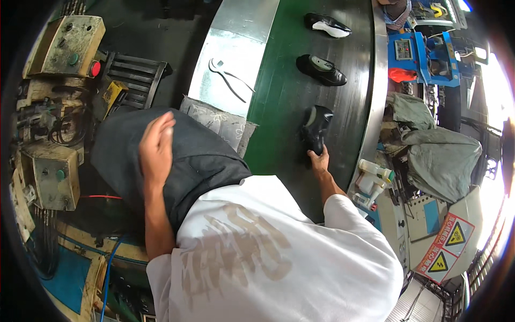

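Observation:
Out over the green conveyor belt (273, 107), my right hand (319, 159) grips a black shoe (316, 126) by its near end. The fingers wrap the shoe's lower end, and part of them is hidden under it. My left hand (156, 150) is raised over my dark-trousered leg, holding nothing, with its fingers stretched out. Farther up the belt lie a black shoe (324, 71) and another black shoe with a white sole or lining (332, 28). Lasting pincers (228, 78) rest on the metal side ledge (236, 40), apart from both hands.
A grey patterned cloth pad (220, 123) hangs at the ledge's near end. To the left are worn control boxes (75, 45) with buttons and a slatted black rack (134, 78). Bottles (375, 172) stand right of the belt, beside cloth-covered machinery (445, 161). A blue machine (421, 56) is farther off.

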### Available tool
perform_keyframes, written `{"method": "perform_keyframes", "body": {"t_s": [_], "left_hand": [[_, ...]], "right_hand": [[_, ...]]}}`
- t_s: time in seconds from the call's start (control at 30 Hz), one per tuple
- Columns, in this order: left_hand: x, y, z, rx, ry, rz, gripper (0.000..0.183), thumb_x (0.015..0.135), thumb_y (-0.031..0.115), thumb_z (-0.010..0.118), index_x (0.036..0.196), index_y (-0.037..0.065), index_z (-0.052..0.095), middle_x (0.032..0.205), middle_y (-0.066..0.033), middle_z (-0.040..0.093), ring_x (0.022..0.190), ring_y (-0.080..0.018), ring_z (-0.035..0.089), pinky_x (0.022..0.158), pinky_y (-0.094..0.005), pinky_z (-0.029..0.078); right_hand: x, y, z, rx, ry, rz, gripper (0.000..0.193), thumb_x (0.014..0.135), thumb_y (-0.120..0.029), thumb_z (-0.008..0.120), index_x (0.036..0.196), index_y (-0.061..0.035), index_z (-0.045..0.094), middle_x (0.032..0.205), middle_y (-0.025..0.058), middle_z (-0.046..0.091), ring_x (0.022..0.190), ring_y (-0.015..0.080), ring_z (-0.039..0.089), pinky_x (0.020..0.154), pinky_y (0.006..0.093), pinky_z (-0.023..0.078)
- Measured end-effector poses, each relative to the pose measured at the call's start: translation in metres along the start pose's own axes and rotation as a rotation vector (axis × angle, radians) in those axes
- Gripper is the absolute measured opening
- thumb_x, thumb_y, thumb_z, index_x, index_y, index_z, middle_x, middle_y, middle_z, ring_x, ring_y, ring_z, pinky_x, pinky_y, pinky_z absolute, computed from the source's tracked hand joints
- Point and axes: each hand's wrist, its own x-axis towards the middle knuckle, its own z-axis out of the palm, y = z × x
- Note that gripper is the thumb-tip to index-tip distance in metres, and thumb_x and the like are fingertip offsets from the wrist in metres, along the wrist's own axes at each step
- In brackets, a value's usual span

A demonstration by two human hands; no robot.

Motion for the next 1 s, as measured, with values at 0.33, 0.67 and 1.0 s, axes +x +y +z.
{"method": "perform_keyframes", "body": {"t_s": [0.33,0.67,1.0], "left_hand": [[0.088,0.013,0.108,-0.917,-0.216,-0.689,0.068,0.109,0.049,0.060,0.162,0.009,0.042,0.143,-0.0192,0.061,0.130,-0.0283,0.058,0.103,-0.0476,0.051],[0.071,0.010,-0.067,-0.896,0.428,-0.018,0.052,0.113,0.042,0.055,0.141,0.001,0.066,0.129,-0.0072,0.070,0.113,-0.0172,0.066,0.103,-0.0318,0.051],[-0.047,-0.015,-0.124,0.224,0.819,-0.035,0.030,0.108,0.020,0.061,0.118,-0.006,0.071,0.109,-0.0257,0.077,0.101,-0.0410,0.076,0.086,-0.0444,0.060]], "right_hand": [[-0.101,-0.275,0.033,0.422,-0.552,-0.249,0.076,0.087,-0.020,0.086,0.153,-0.0017,0.053,0.122,0.0080,0.062,0.106,0.0214,0.063,0.092,0.0369,0.054],[-0.196,-0.455,0.171,0.302,-1.153,-0.494,0.110,0.089,-0.046,0.086,0.162,0.0131,0.029,0.152,0.0300,0.052,0.145,0.0357,0.050,0.121,0.0435,0.039],[-0.270,-0.527,0.230,0.066,-1.097,-1.269,0.075,0.094,-0.031,0.079,0.150,0.0100,0.050,0.139,0.0349,0.062,0.130,0.0466,0.062,0.109,0.0469,0.050]]}}
